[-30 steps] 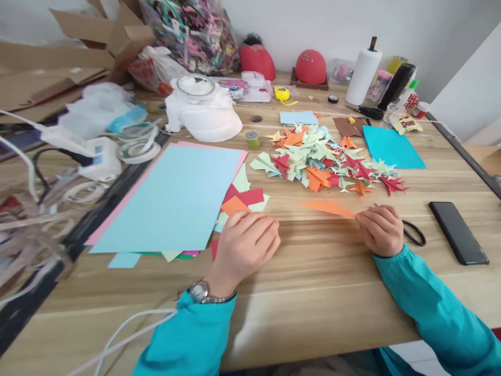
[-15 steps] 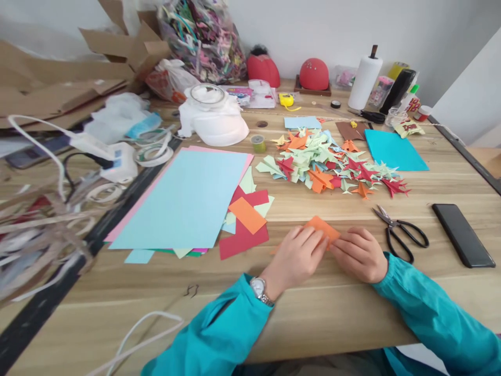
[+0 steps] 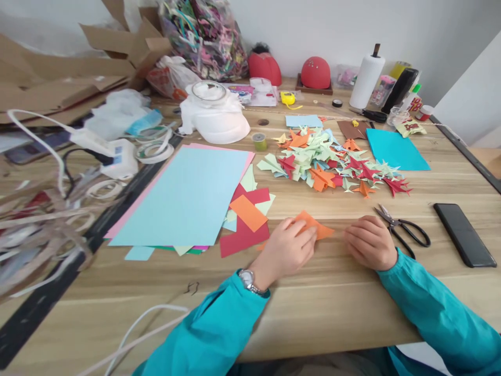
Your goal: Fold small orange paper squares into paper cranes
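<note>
A: Fingers?

B: Left hand [image 3: 288, 247]: fingers curled over a thin orange paper strip [image 3: 324, 231], touching it against the wood-grained tabletop [image 3: 324, 313]; underside hidden, so cannot tell if they pinch. Right hand [image 3: 371, 243]: fingers bunched, apart from the strip; cannot tell whether anything sits inside.

A: Strip position?

B: Beneath the left fingers, pointed end directed toward the right fingertips.

A: Completed?

B: Ahead of both hands' fingers: a multicoloured heap of folded, winged paper pieces [image 3: 313, 159]. Judged finished. Present strip: slanted edges suggest partly folded; no winged form visible yet.

A: Outstanding?

B: Left of the left fingers: a flat orange paper rectangle [image 3: 248, 213] and flat red paper pieces [image 3: 239, 244], overlapping, apparently unfolded; count uncertain. Farther left, a large pale-blue paper sheet [image 3: 183, 193], also flat.

A: Tools?

B: Black-handled metal scissors [image 3: 396, 222], just beside the right fingers, unheld.
</note>
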`<state>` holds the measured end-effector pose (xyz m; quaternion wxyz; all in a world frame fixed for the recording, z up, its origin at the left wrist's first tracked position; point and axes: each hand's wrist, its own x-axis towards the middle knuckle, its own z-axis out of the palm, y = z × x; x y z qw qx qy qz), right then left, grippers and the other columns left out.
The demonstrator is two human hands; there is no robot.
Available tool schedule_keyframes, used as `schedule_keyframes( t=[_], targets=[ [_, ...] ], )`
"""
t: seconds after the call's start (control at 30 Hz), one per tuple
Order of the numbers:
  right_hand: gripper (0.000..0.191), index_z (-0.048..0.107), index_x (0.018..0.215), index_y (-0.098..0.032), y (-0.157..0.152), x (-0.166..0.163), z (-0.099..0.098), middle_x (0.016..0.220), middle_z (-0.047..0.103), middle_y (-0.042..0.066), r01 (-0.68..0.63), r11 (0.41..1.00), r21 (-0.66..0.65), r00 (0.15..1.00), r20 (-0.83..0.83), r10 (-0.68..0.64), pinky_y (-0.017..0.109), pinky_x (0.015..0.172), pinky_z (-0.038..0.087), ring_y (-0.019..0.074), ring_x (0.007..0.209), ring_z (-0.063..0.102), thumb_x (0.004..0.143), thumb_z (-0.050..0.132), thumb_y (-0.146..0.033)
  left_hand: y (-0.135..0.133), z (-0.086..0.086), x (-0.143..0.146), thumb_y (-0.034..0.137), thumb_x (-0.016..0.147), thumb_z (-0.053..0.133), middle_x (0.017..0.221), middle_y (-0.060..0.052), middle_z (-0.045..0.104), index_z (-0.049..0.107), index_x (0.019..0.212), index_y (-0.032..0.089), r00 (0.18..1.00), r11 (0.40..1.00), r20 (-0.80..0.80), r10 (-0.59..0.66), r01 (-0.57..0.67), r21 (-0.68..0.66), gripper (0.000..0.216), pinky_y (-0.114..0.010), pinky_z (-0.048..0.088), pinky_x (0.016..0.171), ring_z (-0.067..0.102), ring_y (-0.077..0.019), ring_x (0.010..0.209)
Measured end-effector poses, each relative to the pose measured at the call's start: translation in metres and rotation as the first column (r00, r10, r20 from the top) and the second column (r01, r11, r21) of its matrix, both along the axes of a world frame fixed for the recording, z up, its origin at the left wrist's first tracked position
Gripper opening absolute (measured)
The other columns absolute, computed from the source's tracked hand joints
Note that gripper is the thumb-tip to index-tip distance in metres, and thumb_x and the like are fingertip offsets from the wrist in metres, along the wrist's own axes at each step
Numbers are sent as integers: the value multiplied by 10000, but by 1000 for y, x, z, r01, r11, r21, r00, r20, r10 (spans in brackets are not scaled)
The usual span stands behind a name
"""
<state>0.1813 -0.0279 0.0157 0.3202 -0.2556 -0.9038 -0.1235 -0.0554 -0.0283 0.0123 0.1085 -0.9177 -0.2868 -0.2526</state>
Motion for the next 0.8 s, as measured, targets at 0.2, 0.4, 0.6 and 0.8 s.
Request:
schedule_keyframes(
  t=[0.2, 0.4, 0.6, 0.8],
  targets=[
    [138, 633, 936, -149, -6, -16, 2, 881, 704, 81, -68, 996, -52, 997, 42, 70, 349, 762, 479, 178, 834, 622, 811, 582, -176, -8, -2, 12, 144, 854, 455, 831, -82, 632, 607, 786, 130, 995, 998, -80, -65, 66, 6, 167, -364, 402, 689, 538, -196, 819],
    [164, 633, 925, -122, -13, -20, 1, 874, 700, 76, -91, 994, -57, 991, 88, 96, 364, 806, 459, 180, 859, 609, 841, 496, -87, -13, -4, 17, 149, 867, 438, 905, -105, 630, 602, 815, 129, 997, 998, -31, -69, 69, -16, 173, -375, 407, 715, 543, -199, 858],
    [184, 636, 889, -141, -15, -20, 6, 885, 703, 66, -80, 997, -14, 991, 105, 81, 368, 810, 449, 175, 864, 606, 849, 467, -81, -13, 1, 16, 151, 846, 477, 927, -94, 642, 612, 777, 133, 997, 997, 11, -71, 70, 20, 153, -369, 407, 701, 552, -204, 873],
    [197, 628, 894, -160, -15, -15, 6, 877, 708, 65, -52, 999, 15, 995, 86, 51, 366, 788, 458, 170, 858, 617, 851, 448, -92, -13, 10, 7, 162, 812, 518, 940, -79, 662, 641, 823, 130, 999, 997, 5, -35, 34, 68, 128, -379, 407, 677, 556, -247, 899]
  ],
)
